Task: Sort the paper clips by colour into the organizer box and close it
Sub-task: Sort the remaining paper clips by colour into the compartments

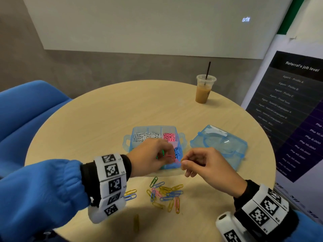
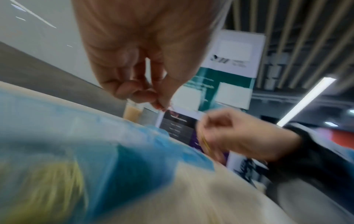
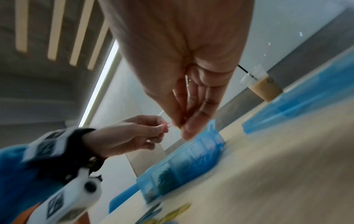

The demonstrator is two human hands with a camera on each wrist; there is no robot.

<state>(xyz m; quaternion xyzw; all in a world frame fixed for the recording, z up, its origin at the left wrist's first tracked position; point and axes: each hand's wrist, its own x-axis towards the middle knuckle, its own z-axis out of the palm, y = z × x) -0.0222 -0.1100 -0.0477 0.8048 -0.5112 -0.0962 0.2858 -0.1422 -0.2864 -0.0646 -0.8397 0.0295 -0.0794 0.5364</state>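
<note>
Worktop (image 1: 104, 116) of pale wood carries the open blue organizer box (image 1: 180, 137), its lid (image 1: 218, 145) lying just beside it on the right, and a cup of iced coffee (image 1: 203, 90) farther back. Left hand (image 1: 148, 158) pinches a pink clip (image 1: 172, 158) above the box's near edge, while the right hand (image 1: 208, 166) pinches a yellow clip (image 1: 182, 164), both hands almost touching. Loose clips (image 1: 166, 193) lie scattered in front of the box.
</note>
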